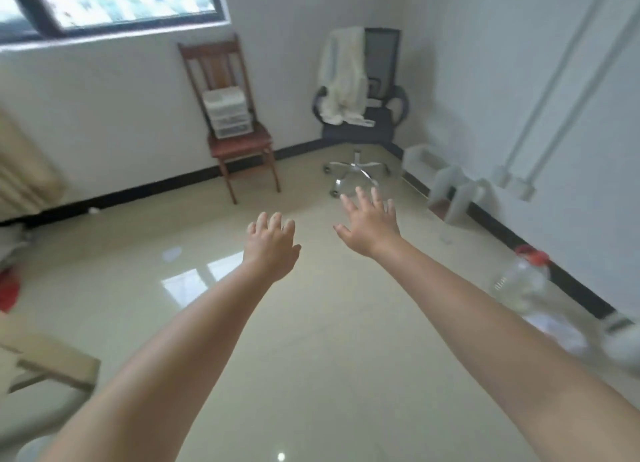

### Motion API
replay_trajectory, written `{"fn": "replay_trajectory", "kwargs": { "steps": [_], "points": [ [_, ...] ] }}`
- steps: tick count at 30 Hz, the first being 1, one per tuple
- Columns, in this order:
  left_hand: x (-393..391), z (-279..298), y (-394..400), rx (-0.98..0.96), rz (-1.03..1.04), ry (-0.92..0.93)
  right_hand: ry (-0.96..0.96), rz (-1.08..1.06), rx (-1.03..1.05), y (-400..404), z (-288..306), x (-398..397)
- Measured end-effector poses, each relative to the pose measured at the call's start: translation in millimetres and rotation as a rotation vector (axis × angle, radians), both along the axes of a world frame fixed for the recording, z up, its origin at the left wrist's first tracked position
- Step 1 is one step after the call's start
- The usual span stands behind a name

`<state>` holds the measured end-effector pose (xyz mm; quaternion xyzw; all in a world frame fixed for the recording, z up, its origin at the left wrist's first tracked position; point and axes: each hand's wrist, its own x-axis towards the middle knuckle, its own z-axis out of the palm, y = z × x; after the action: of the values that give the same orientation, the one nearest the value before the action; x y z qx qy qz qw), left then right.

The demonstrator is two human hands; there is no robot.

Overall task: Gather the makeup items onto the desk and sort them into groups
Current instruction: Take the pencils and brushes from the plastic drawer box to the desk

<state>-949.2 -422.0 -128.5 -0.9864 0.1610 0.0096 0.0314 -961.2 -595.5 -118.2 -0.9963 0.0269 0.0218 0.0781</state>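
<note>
A glossy beige tiled floor [311, 323] fills most of the view, meeting white walls along a dark skirting. Against the far wall stands a wooden chair [239, 139], and on its seat sits a white plastic drawer organizer [227, 112], the likeliest holder of makeup items, though its contents are too blurred to tell. To its right, in the corner, is a black swivel office chair [377, 115] with a cream garment [344, 77] draped over its back. A window [114, 1] sits at the upper left above a beige radiator [24, 164]. Near the right wall a clear plastic bottle with a red cap [523, 281] stands on the floor.

Both bare forearms stretch forward over the floor. The left hand [272, 245] is released, its fingers loosely curled and grasping nothing. The right hand [372, 224] reaches farther, its grip released too, fingers spread and empty. Both hands are well apart from the organizer.
</note>
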Motion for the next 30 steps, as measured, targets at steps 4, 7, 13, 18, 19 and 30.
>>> {"fn": "replay_trajectory", "kwargs": {
  "steps": [4, 7, 13, 18, 19, 30],
  "points": [
    [99.3, 10.6, 54.1, -0.024, 0.161, -0.039, -0.017, 0.156, -0.006, 55.4, 11.9, 127.2],
    [184.2, 20.1, 95.6, -0.016, 0.254, -0.068, -0.043, 0.222, -0.017, 96.0, 19.4, 222.1],
    [363.0, 47.4, 158.1, -0.001, 0.283, -0.099, -0.062, 0.219, -0.014, 155.4, 43.5, 398.2],
    [505.1, 56.8, 176.6, -0.035, 0.267, -0.086, -0.015, 0.176, 0.010, 175.2, 46.7, 527.5],
    [531.6, 54.1, 175.7, -0.041, 0.252, -0.076, -0.002, 0.165, 0.016, 176.3, 43.4, 553.0],
    [833.0, 4.9, 183.8, -0.067, 0.301, 0.028, 0.089, 0.186, 0.070, 179.0, -10.4, 872.3]
  ]
}}
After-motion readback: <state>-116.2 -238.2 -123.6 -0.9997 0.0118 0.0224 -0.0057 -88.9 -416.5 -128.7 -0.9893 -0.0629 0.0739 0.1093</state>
